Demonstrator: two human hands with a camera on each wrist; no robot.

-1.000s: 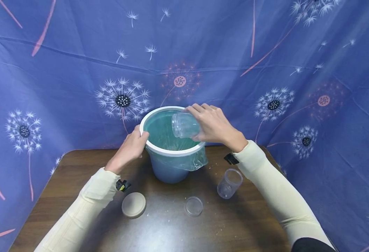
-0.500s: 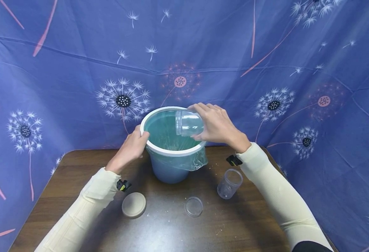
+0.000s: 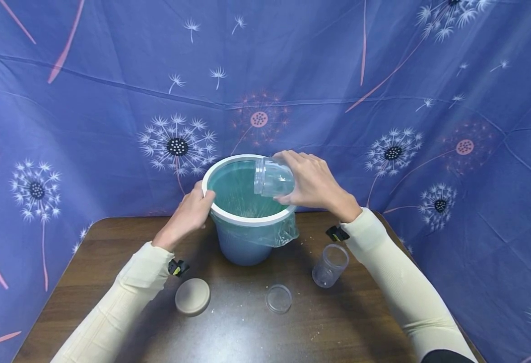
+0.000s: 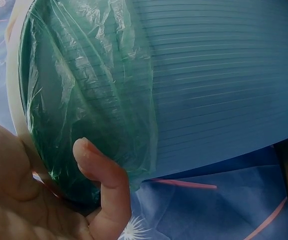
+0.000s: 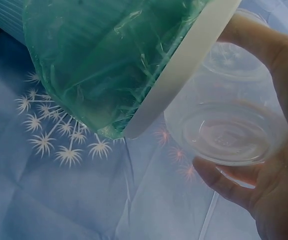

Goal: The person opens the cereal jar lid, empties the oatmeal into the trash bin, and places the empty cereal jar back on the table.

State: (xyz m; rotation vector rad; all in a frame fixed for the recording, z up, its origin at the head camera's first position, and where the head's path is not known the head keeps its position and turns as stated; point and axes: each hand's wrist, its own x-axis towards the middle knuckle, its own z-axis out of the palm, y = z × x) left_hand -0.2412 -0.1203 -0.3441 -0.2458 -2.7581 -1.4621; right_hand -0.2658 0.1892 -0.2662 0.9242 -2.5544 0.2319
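Observation:
A blue trash bin (image 3: 244, 248) with a white rim ring (image 3: 252, 221) stands at the table's back, lined with a thin green plastic bag (image 4: 91, 75). My left hand (image 3: 190, 210) grips the rim on its left side, thumb on top. With my right hand (image 3: 312, 180) I hold a clear plastic jar (image 3: 274, 177) lying on its side over the bin, its mouth pointing left above the opening. No lid is on the jar. In the right wrist view the jar's base (image 5: 228, 135) faces the camera, with fingers curled around its wall.
A second clear jar (image 3: 330, 266) stands uncapped on the right of the wooden table (image 3: 234, 333). Near the front lie a beige lid (image 3: 193, 297) and a clear round lid (image 3: 278, 298). White crumbs dot the tabletop. A blue dandelion-print cloth (image 3: 111, 126) hangs right behind the bin.
My right hand has moved slightly right with the jar, which has gone from tipped mouth-down to nearly level. My left hand keeps its hold on the rim.

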